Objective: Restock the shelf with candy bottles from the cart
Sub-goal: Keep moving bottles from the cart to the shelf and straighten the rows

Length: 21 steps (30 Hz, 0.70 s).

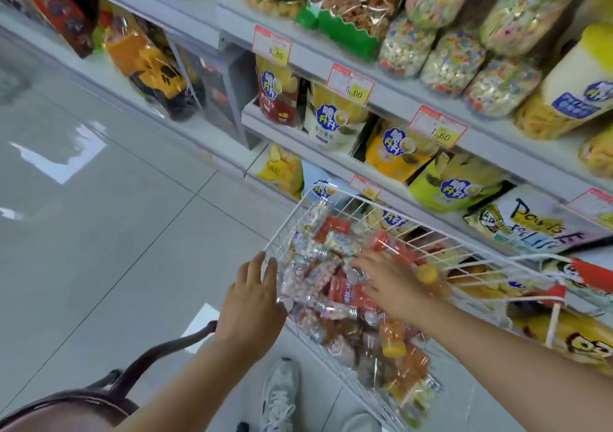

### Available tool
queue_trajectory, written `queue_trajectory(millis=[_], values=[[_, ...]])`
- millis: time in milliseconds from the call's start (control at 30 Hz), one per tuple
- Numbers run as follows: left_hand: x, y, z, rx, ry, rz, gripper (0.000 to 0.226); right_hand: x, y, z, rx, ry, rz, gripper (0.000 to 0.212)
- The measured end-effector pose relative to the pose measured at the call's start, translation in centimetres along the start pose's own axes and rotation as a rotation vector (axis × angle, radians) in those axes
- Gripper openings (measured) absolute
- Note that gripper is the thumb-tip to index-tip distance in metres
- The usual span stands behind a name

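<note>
A white wire cart (335, 196) stands against the shelving, piled with several clear candy bottles (308, 275) full of pink, white and orange sweets. My left hand (255, 295) hovers at the cart's left rim with straight fingers and holds nothing. Over the pile, my right hand (388, 282) is spread flat, fingertips on or just above the bottles. An orange bottle with a yellow cap (428, 274) lies just right of that hand. The upper shelf (391, 93) carries several clear jars of coloured candy (454, 63).
Chip bags (398, 149) fill the lower shelves behind price tags (438, 126). A toy truck in a clear box (159, 70) stands on the left shelving. Grey tiled floor (109, 206) stretches left. A dark curved handle (159, 352) and my white shoe (280, 395) are below.
</note>
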State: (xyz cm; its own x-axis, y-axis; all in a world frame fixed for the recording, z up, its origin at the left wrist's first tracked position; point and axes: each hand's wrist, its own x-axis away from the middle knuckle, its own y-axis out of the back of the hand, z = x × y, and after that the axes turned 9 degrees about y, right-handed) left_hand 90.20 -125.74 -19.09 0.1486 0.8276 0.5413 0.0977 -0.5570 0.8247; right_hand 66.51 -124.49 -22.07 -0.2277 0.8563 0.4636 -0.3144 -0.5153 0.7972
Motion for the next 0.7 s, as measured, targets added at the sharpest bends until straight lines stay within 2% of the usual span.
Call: queue_trajectory(millis=[100,267,333,400,467,500,533,600,700], values=[[-0.3,-0.7,-0.1,-0.008,0.02,-0.065,0.069,-0.9,-1.7,-0.3,0.108,-0.003,-0.031,0.059],[-0.5,-0.7,-0.2,0.003,-0.026,-0.117,0.06,-1.3,-0.6,-0.9,0.133,0.047,-0.128,0.05],[-0.6,-1.0,-0.4,0.074,-0.101,-0.153,0.056,-1.0,0.9,-0.5,-0.011,0.075,-0.26,0.047],[-0.9,-1.1,-0.8,0.204,-0.186,-0.185,0.057,-0.8,2.4,0.9,-0.337,0.098,-0.356,0.033],[-1.3,-0.7,-1.3,0.367,-0.191,-0.135,0.068,-0.9,3.3,2.9,-0.629,0.142,-0.35,0.017],[-1.3,-0.5,-1.6,0.443,-0.166,-0.072,0.066,-1.1,3.6,3.9,-0.721,0.167,-0.345,0.016],[-1.4,-0.2,-1.8,0.514,-0.146,-0.036,0.055,-1.3,3.8,4.9,-0.801,0.189,-0.342,0.016],[-1.3,0.2,-1.8,0.604,-0.115,-0.102,0.022,-1.6,4.1,6.4,-0.928,0.209,-0.328,0.019],[-1.3,0.5,-0.2,0.634,-0.008,-0.193,0.03,-2.2,3.4,6.9,-0.936,0.132,-0.247,0.036]])
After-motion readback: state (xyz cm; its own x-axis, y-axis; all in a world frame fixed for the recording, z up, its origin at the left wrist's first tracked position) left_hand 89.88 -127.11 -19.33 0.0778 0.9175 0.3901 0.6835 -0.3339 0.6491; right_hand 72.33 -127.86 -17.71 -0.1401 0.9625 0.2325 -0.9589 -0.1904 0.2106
